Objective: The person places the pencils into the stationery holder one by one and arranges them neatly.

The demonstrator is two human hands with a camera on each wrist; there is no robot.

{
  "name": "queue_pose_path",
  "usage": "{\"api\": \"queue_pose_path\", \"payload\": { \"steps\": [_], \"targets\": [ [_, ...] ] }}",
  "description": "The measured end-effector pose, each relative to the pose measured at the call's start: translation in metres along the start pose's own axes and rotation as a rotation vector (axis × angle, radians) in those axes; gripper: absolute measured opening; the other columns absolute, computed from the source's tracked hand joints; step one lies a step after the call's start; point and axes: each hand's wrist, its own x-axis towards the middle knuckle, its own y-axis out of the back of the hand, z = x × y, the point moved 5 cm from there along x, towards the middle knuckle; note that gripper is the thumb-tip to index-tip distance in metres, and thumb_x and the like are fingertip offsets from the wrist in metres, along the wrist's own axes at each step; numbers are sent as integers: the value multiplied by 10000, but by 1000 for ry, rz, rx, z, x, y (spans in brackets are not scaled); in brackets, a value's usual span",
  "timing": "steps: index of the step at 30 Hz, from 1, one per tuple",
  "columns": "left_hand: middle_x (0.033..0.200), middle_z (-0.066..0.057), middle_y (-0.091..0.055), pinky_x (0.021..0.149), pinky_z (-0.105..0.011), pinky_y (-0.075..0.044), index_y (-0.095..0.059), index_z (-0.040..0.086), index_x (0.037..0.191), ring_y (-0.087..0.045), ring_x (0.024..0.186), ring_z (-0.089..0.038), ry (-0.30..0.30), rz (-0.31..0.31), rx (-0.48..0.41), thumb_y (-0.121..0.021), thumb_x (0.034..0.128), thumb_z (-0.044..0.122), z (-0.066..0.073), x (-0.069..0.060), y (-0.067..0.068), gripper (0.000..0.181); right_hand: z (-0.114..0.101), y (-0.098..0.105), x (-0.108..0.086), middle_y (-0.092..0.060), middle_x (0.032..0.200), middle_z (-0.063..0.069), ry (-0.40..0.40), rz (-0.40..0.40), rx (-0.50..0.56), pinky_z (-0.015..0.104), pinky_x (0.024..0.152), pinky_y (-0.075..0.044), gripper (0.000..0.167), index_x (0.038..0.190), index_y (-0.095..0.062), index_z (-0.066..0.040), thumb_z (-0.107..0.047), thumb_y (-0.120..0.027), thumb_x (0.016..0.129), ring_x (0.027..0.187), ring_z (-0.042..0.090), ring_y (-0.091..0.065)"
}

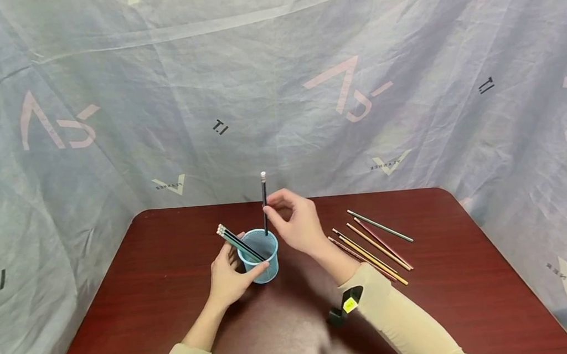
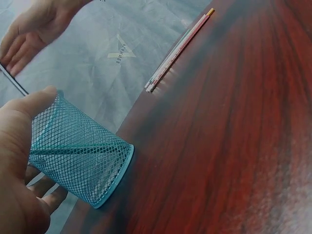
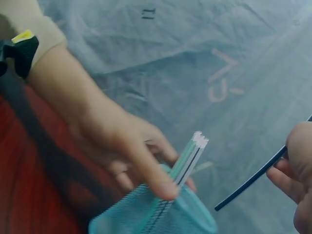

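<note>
Head view: set high, facing forward and down across the dark red wood-grain worktop (image 1: 150,321) to the grey printed fabric curtain (image 1: 256,90); the widest and farthest of the three. Left wrist view: close, steeply canted, facing the side wall of the light-blue cylindrical wire-mesh cup (image 2: 80,146). Right wrist view: close, tilted, facing the cup's rim and the left hand (image 3: 131,145), curtain behind. All views share the cup; head and left wrist share the slender loose pencils (image 2: 178,53).

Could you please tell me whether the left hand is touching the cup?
Touching: the head view shows the left hand round the cup, its thumb against the near rim.
</note>
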Motion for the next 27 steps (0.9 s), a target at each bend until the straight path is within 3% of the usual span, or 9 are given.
{"api": "queue_pose_path", "payload": {
  "steps": [8, 15, 27],
  "targets": [
    [1428, -172, -684, 1060, -520, -564, -568, 146, 1497, -683, 1312, -328, -2, -17, 1, -979, 768, 164, 0, -1, 0, 837, 16, -33, -13, -781, 981, 43, -24, -178, -228, 245, 780, -629, 73, 1056, -726, -92, -107, -750, 988, 892, 163, -762],
    [1429, -145, -688, 1070, -497, -560, -566, 122, 1495, -687, 1305, -298, 4, -28, -12, -983, 759, 151, 0, 1, -1, 847, 21, -47, -17, -759, 984, 53, -39, -256, -273, 322, 836, -645, 52, 1026, -712, -85, -84, -741, 983, 908, 178, -750],
    [1411, -127, -696, 1071, -480, -564, -565, 130, 1489, -677, 1314, -295, 19, -32, -15, -981, 761, 137, -1, 1, 0, 838, 23, -62, -18, -773, 953, 43, -31, -337, -361, 264, 791, -618, 36, 1011, -713, -77, -75, -730, 980, 869, 155, -751]
  ]
}}
